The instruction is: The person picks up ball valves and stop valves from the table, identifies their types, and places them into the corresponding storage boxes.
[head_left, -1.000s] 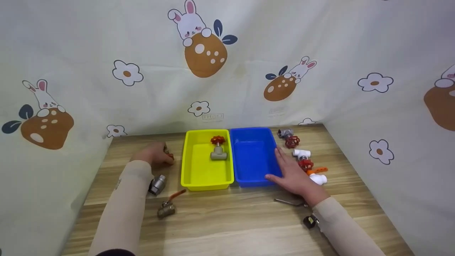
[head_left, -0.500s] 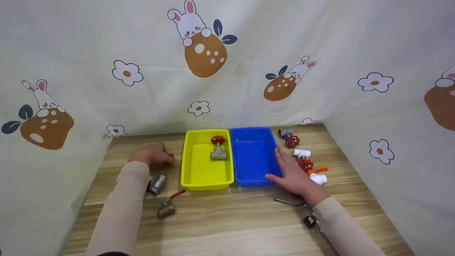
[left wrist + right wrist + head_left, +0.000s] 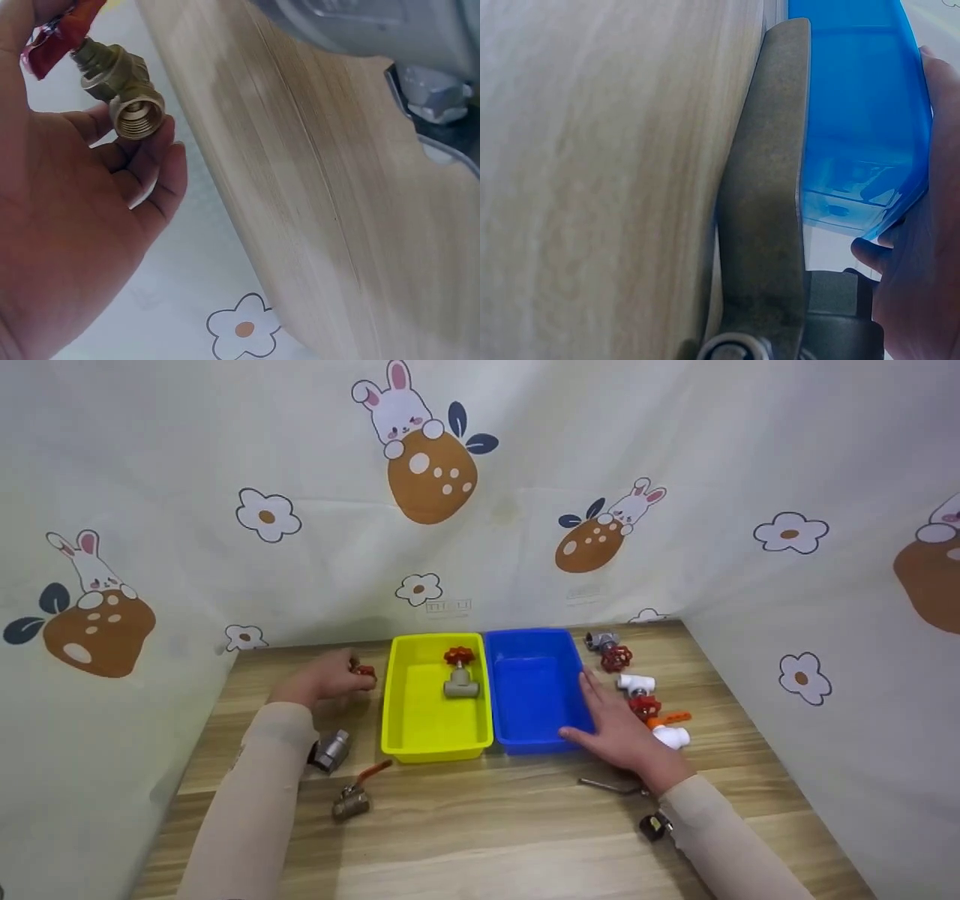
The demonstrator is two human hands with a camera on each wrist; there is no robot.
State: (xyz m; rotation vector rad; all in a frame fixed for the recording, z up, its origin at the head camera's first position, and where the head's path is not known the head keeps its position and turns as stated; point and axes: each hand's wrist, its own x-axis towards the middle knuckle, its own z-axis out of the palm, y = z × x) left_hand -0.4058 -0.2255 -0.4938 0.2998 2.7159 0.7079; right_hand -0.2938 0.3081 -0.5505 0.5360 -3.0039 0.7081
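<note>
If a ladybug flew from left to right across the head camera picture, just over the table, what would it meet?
The left hand → the red-handled brass valve it holds → the yellow tray with a grey valve inside → the blue tray → the right hand → the white valve with an orange handle.

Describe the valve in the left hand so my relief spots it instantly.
Start at the yellow tray; just left of it, the left hand holds the brass valve. It has a red handle and, unlike the nearby steel valve and orange-lever valve, is gripped.
</note>
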